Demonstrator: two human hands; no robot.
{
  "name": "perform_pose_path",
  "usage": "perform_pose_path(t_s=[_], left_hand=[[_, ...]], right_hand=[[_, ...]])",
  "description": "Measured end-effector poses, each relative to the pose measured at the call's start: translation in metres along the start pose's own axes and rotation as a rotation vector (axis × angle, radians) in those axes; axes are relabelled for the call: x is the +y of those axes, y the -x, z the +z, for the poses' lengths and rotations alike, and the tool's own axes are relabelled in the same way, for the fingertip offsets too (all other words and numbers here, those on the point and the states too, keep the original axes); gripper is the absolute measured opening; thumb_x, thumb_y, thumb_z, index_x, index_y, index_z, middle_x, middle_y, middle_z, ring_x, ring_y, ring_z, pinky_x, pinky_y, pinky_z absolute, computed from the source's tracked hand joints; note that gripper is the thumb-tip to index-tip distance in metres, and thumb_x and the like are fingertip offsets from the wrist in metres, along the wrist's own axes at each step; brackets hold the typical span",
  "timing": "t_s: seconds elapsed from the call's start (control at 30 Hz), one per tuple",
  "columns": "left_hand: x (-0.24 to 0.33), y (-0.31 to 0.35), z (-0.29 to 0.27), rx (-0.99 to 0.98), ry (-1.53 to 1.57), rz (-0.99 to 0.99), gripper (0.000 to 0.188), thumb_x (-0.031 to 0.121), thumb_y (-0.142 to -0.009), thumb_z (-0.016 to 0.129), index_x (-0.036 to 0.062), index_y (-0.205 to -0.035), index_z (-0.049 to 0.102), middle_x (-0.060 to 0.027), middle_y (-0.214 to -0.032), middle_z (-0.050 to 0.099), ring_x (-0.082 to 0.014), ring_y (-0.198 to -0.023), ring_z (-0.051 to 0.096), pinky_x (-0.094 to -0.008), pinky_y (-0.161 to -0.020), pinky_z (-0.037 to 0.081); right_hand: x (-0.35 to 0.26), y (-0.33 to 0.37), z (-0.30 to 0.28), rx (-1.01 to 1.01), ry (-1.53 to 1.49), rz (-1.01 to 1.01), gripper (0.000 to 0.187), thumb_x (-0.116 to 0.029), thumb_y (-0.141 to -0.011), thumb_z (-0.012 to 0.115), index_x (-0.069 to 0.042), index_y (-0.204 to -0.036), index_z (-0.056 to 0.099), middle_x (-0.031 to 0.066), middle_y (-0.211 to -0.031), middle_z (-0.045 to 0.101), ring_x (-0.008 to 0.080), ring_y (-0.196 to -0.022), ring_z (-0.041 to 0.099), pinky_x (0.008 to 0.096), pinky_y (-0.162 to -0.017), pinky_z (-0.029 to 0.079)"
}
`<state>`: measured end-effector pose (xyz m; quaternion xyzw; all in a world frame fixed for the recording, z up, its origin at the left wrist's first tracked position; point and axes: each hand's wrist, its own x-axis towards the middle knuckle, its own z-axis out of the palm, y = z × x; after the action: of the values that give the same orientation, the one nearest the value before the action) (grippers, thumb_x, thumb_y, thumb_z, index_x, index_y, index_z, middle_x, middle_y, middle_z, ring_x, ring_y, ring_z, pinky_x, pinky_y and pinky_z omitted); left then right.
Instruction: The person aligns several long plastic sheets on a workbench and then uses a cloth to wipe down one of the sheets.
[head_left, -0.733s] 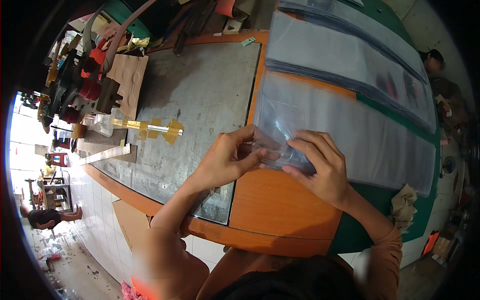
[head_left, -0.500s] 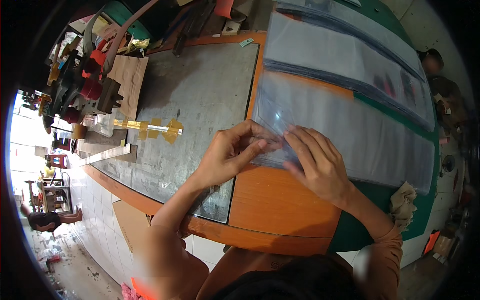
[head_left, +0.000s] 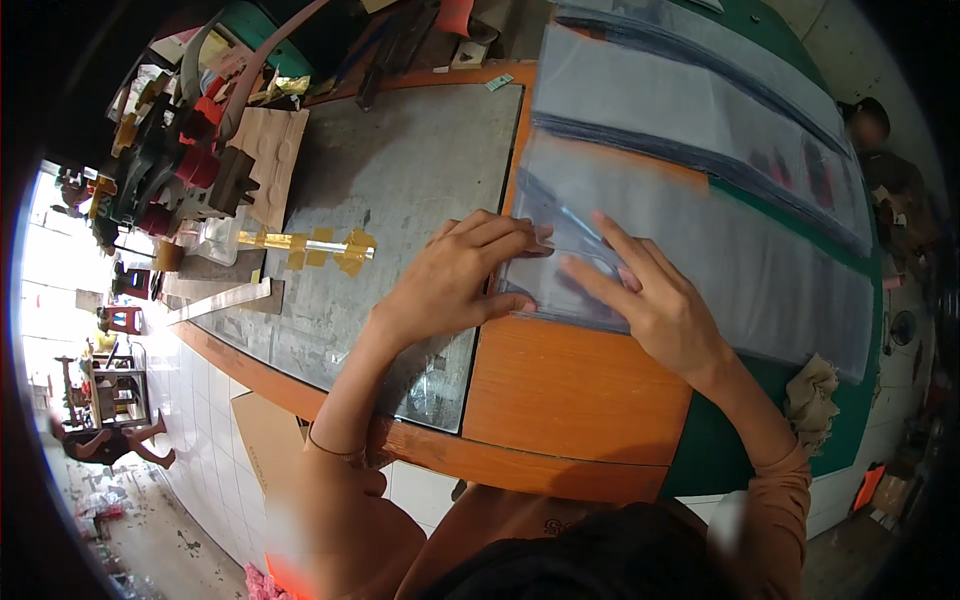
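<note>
A stack of clear plastic sheets [head_left: 760,265] lies lengthwise before me, its left end reaching the metal plate. My left hand [head_left: 450,270] grips that left end, fingers curled over its edge and thumb at the near corner. On top of the same end rests my right hand [head_left: 660,305], with thumb and forefinger spread apart against the plastic. A bright crease runs across the film beside the right forefinger. How many layers lie under the fingers is hidden.
Two more stacks of clear sheets [head_left: 690,110] lie beyond. The grey metal plate [head_left: 400,180] is set into the orange tabletop [head_left: 570,400] at left, near a machine with red knobs [head_left: 200,165]. A crumpled cloth [head_left: 812,400] lies at right. Other people are in the background.
My hands have moved apart from their pinch at the lifted corner. The left has shifted to the sheets' left edge, the right has spread its fingers, and the plastic lies flatter.
</note>
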<state>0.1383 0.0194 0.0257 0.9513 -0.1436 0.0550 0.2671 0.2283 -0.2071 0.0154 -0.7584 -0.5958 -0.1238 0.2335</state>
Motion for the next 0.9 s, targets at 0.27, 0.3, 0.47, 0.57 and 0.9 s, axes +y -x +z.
perform_pose_path(t_s=[0.27, 0.3, 0.47, 0.57, 0.9], left_hand=[[-0.003, -0.010, 0.014, 0.245, -0.224, 0.122, 0.017, 0.023, -0.079, 0.068, 0.0080, -0.084, 0.062, -0.0011, -0.082, 0.061, -0.0218, -0.084, 0.058, -0.0357, -0.077, 0.041], [-0.006, -0.009, 0.017, 0.320, -0.196, 0.099, 0.016, 0.022, -0.078, 0.068, 0.0078, -0.083, 0.062, -0.0012, -0.080, 0.060, -0.0217, -0.082, 0.058, -0.0350, -0.076, 0.041], [-0.014, -0.009, 0.011, 0.539, -0.224, 0.122, 0.017, 0.018, -0.074, 0.072, 0.0063, -0.077, 0.060, -0.0028, -0.073, 0.059, -0.0201, -0.073, 0.057, -0.0318, -0.075, 0.040], [-0.006, -0.005, 0.008, 0.530, -0.092, 0.060, 0.019, 0.017, -0.072, 0.075, 0.0061, -0.071, 0.058, -0.0031, -0.070, 0.060, -0.0195, -0.065, 0.057, -0.0314, -0.069, 0.040], [-0.024, 0.007, -0.004, 0.483, 0.006, 0.051, 0.024, 0.010, -0.080, 0.066, 0.0039, -0.059, 0.055, -0.0055, -0.054, 0.054, -0.0217, -0.049, 0.052, -0.0314, -0.056, 0.039]], right_hand=[[-0.005, -0.001, -0.003, -0.051, -0.112, 0.072, 0.038, -0.019, -0.075, 0.071, 0.007, -0.101, 0.062, 0.0185, -0.119, 0.056, 0.0270, -0.106, 0.053, 0.0346, -0.093, 0.046], [-0.006, 0.001, -0.001, -0.041, -0.106, 0.074, 0.036, -0.018, -0.075, 0.071, 0.007, -0.100, 0.062, 0.0185, -0.119, 0.056, 0.0270, -0.106, 0.053, 0.0349, -0.093, 0.046], [-0.006, 0.002, 0.001, -0.018, -0.117, 0.106, 0.030, -0.012, -0.076, 0.068, 0.006, -0.099, 0.064, 0.0184, -0.118, 0.057, 0.0274, -0.106, 0.054, 0.0341, -0.092, 0.047], [-0.004, 0.005, 0.008, 0.010, -0.054, 0.097, 0.025, -0.006, -0.077, 0.064, 0.005, -0.098, 0.065, 0.0185, -0.116, 0.057, 0.0268, -0.106, 0.056, 0.0335, -0.090, 0.049], [-0.004, 0.005, 0.014, 0.058, 0.006, 0.072, 0.026, -0.003, -0.080, 0.060, 0.001, -0.105, 0.064, 0.0160, -0.117, 0.059, 0.0247, -0.106, 0.057, 0.0325, -0.087, 0.051]])
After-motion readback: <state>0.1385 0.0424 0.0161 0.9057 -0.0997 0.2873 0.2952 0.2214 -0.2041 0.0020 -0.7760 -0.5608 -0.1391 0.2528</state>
